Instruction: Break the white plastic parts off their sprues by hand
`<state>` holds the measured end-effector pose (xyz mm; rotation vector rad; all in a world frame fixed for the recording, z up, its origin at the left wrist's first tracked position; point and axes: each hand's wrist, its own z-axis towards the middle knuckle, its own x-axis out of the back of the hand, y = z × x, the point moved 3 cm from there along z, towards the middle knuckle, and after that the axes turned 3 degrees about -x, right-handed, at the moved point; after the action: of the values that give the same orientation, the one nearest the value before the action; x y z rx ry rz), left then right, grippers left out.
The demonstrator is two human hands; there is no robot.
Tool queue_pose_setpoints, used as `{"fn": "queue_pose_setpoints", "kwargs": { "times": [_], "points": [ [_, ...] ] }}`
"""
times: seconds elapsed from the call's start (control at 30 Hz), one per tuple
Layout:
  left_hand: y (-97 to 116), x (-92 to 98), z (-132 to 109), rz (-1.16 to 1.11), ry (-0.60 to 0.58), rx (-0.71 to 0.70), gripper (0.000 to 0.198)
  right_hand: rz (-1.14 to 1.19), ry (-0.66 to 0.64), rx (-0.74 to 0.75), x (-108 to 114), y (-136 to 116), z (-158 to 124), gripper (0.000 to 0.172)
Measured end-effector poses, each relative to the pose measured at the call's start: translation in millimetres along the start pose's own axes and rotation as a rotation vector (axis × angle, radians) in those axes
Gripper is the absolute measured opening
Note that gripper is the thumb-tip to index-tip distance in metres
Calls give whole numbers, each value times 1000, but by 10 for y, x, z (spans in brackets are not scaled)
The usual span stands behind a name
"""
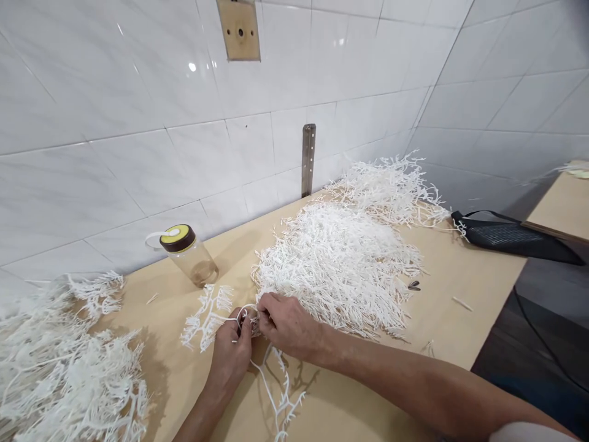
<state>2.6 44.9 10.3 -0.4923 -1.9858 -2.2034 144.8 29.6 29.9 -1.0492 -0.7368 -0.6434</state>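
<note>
My left hand (234,347) is closed, thumb and fingers pinching a white branching plastic sprig (212,319). One forked part of the sprig sticks out to the left, and another forked stem (271,399) hangs below the hands toward the front edge. Close beside it, my right hand (289,325) is closed in a pinch by the sprig's curved stem; what lies between its fingertips is hidden. Just behind the right hand lies a large heap of short white plastic sticks (340,264).
White branched sprigs form a pile at the left (69,374) and another pile (386,190) by the wall. A clear bottle with a yellow-topped lid (186,252) stands behind the hands. A metal bracket (308,161) rises at the wall. A black bag (510,236) lies at the right edge.
</note>
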Motion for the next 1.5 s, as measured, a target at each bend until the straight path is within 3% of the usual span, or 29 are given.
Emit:
{"fn": "queue_pose_setpoints", "kwargs": {
  "times": [0.17, 0.37, 0.47, 0.57, 0.73, 0.83, 1.03, 1.2, 1.33, 1.5],
  "points": [
    [-24, -43, 29, -147, -104, 40, 39, 34, 179, 83, -89, 112, -67, 12],
    [-14, -71, -57, -320, 50, 175, 43, 218, 442, 75, 214, 190, -44, 12],
    [20, -63, -58, -325, 146, 191, 43, 288, 476, 134, 324, 123, -64, 8],
    [68, -56, -66, -330, 211, 194, 44, 343, 485, 102, 415, 141, -93, 5],
    [73, -63, -62, -369, 193, 134, 45, 132, 538, -106, 605, 393, -38, 5],
    [14, -59, -61, -362, 183, 159, 42, 68, 570, -108, 655, 389, -11, 6],
    [45, -24, -70, -206, 149, 49, 36, 289, 304, 197, 389, -13, -88, 15],
    [60, -30, -57, -249, 67, 89, 40, 274, 159, 194, 186, -16, -96, 20],
    [30, -52, -50, -390, 20, 163, 42, 241, 130, 209, 195, -3, -75, 18],
    [57, -27, -48, -381, -4, 230, 45, 158, 114, 241, 194, -22, -68, 19]
  ]
}}
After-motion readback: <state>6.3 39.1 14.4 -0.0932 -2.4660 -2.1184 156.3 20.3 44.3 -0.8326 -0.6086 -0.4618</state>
